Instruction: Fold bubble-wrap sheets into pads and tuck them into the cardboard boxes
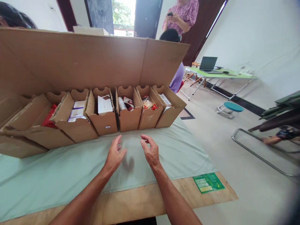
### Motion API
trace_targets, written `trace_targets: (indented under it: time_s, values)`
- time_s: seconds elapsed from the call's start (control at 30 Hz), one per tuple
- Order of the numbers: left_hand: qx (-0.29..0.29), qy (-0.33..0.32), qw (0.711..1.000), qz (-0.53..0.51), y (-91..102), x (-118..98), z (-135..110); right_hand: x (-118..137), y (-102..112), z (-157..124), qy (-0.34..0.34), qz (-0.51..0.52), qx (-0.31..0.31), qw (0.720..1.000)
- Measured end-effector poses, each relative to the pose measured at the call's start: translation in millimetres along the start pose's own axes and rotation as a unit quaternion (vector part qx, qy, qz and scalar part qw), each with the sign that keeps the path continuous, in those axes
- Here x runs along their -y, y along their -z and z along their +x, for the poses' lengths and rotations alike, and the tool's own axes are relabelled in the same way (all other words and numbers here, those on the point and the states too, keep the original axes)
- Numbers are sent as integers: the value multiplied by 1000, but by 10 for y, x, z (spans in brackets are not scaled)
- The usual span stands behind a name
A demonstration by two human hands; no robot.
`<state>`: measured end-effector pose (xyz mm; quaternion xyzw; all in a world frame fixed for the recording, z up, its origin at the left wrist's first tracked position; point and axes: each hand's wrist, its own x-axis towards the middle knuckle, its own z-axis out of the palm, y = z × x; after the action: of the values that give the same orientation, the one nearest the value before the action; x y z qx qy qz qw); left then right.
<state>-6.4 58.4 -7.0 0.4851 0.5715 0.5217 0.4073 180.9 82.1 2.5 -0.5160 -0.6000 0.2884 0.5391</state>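
My left hand (pixel 115 153) hovers above the pale green cloth (pixel 136 173), fingers apart, holding nothing. To its right, my right hand (pixel 150 150) is likewise raised with curled but separated fingers and nothing in it. Just beyond them stands a row of several cardboard bins (pixel 128 122). The one nearest both hands contains a white roll (pixel 121 103) and a red-and-white packet (pixel 128 103). Right of that, a bin holds clear and red wrapped packets (pixel 147 103); the last has a white printed item (pixel 165 99). Leftward lie white boxes (pixel 104 104), purple-edged white packs (pixel 78 109) and something red (pixel 49 118).
A tall cardboard panel (pixel 98 61) rises behind the bins. A green printed sheet (pixel 208 182) lies on the wooden table edge (pixel 131 201). Several people are around, one with a phone. At right are a laptop table (pixel 225 74), a blue stool (pixel 232 106) and a metal-framed chair (pixel 257 156).
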Motion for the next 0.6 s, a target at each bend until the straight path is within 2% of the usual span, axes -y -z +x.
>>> trace_targets:
  time_s: [0.07, 0.13, 0.23, 0.33, 0.43, 0.53, 0.6]
  values:
    - [24, -42, 994, 99, 356, 156, -317, 161, -46, 22, 6, -11, 28, 1000]
    - [28, -69, 986, 147, 665, 292, -625, 405, -143, 118, 40, -20, 85, 995]
    - [19, -102, 981, 166, 917, 401, -940, 827, -419, 421, 112, -66, 179, 975]
    - [-4, -125, 978, 165, 934, 411, -1012, 1135, -799, 798, 141, -164, 223, 951]
    - [-19, -142, 977, 155, 873, 395, -957, 1259, -1105, 1043, 121, -240, 211, 940]
    - [-32, -142, 979, 146, 855, 387, -924, 1291, -1147, 1018, 115, -238, 184, 947]
    - [-58, -129, 980, 137, 876, 378, -932, 1324, -985, 836, 121, -218, 184, 951]
